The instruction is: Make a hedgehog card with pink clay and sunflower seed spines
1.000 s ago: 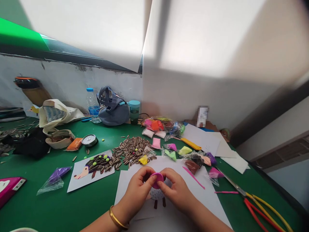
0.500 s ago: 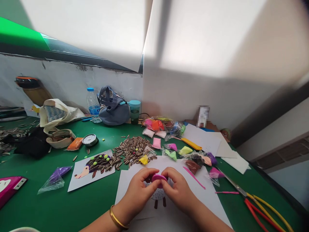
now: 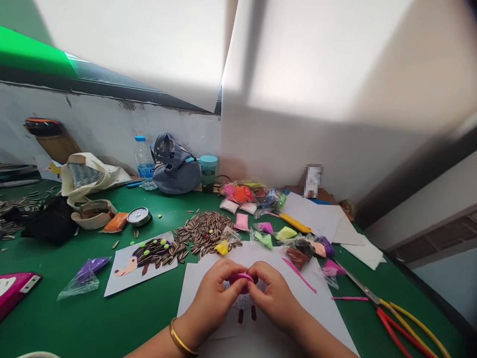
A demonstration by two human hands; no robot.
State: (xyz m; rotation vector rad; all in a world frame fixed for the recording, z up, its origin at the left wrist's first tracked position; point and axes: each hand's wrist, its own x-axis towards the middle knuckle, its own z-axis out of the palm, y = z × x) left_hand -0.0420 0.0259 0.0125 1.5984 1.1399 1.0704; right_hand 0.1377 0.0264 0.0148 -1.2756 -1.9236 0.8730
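Between both sets of fingertips is a flattened piece of pink modelling clay (image 3: 243, 281). My left hand (image 3: 219, 291), with a gold bangle at its wrist, pinches it from the left. From the other side my right hand (image 3: 270, 293) grips its edge with thumb and index finger. Just beneath lies a white sheet of paper (image 3: 201, 318) bearing a pale, bumpy rounded shape (image 3: 244, 302) with two short brown legs (image 3: 240, 316). My hands cover the upper part of that shape.
Sunflower seeds (image 3: 212, 228) are heaped behind the sheet, beside a hedgehog picture (image 3: 128, 266). Bagged clay (image 3: 264, 239) lies beyond. Scissors (image 3: 376, 298), thin pink clay strips (image 3: 300, 276) and a yellow cutter (image 3: 296, 223) are at right; a purple clay bag (image 3: 89, 271) is at left.
The pink clay has tilted, so its rim now faces me more edge-on, and it sits slightly lower. Both hands keep their pinch with small finger shifts.
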